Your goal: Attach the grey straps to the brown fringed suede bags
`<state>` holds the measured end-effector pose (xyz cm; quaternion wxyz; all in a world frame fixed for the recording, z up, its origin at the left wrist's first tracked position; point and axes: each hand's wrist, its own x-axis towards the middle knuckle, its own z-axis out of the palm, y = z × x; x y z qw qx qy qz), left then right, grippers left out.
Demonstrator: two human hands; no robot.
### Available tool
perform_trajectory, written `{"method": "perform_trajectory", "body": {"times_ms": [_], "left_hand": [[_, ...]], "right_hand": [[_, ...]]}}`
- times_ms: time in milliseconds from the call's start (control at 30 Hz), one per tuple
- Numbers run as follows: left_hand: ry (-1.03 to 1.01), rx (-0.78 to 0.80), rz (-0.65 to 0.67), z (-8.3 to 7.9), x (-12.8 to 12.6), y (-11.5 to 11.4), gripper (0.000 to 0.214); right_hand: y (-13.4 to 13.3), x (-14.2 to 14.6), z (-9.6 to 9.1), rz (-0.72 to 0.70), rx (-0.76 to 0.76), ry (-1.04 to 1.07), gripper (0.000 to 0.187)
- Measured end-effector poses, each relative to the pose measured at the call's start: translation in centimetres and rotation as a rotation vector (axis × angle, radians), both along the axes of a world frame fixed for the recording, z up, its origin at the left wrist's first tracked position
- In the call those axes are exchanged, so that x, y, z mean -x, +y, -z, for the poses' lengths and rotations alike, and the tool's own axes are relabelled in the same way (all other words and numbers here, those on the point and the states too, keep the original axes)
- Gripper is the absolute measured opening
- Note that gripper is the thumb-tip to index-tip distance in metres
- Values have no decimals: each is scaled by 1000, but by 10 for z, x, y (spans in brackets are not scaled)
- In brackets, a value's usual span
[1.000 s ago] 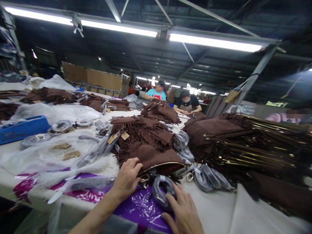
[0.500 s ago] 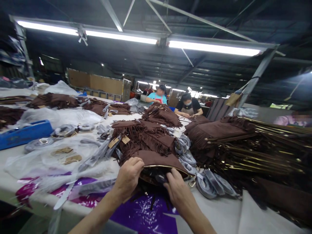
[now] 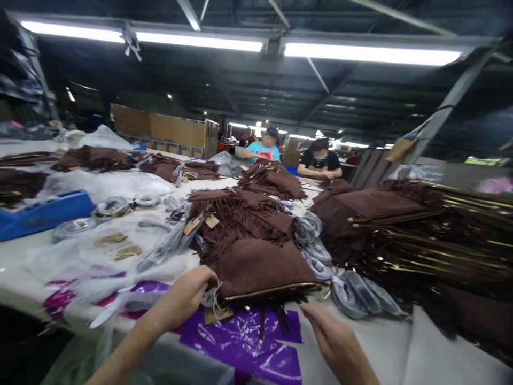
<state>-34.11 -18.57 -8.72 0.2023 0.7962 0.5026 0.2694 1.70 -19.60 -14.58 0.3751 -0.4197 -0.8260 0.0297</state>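
A brown fringed bag [image 3: 264, 267] lies in front of me, its gold zipper edge [image 3: 272, 291] towards me. At its left corner is my left hand [image 3: 192, 291], the fingers bent and closed against the edge. A white string loop and a brown paper tag [image 3: 218, 314] hang beside those fingertips. My right hand [image 3: 334, 334] is off the bag's right corner, fingers stretched out and holding nothing. Purple glossy plastic [image 3: 248, 347] lies under the bag's near edge, with dark fringe strands over it.
More brown fringed bags [image 3: 256, 214] lie behind, and a tall stack [image 3: 401, 214] stands on the right. Wrapped grey straps [image 3: 356, 294] lie beside it. To the left are clear plastic wrap [image 3: 96, 256] and a blue holder [image 3: 44, 214]. Two people [image 3: 320, 160] work across the table.
The bag's gaping mouth has flattened. My right hand has come out of it and moved right, fingers straightened. My left hand has shifted down to the left corner, where a tag now shows.
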Motion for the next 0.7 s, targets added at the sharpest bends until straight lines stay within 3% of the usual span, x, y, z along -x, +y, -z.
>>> {"method": "perform_trajectory", "body": {"times_ms": [67,200,300,367,467,567,633,700], "left_hand": [[109,22,-31,0,2,-3,26],[208,63,-52,7,-9,-8,27],[79,93,-83,6,-12,-9,24],[-69,111,-69,-1,-8,-8,19],[-200,81,-55,-15,0,-3,16],[-153,6,-62,-26,4,6,18],[-53,-32,-81,-26,5,13,20],[63,-43,-102,-21,4,20,21]], "right_hand": [[-8,6,-7,-85,68,46,23],[-19,53,-20,-215,165,44,21],[-23,83,-26,-207,188,26,20],[-23,89,-27,-175,166,29,20],[-15,73,-28,-53,46,56,19],[6,32,-28,192,-108,47,30],[22,-2,-26,313,-77,16,47],[35,-32,-23,302,69,-27,56]]}}
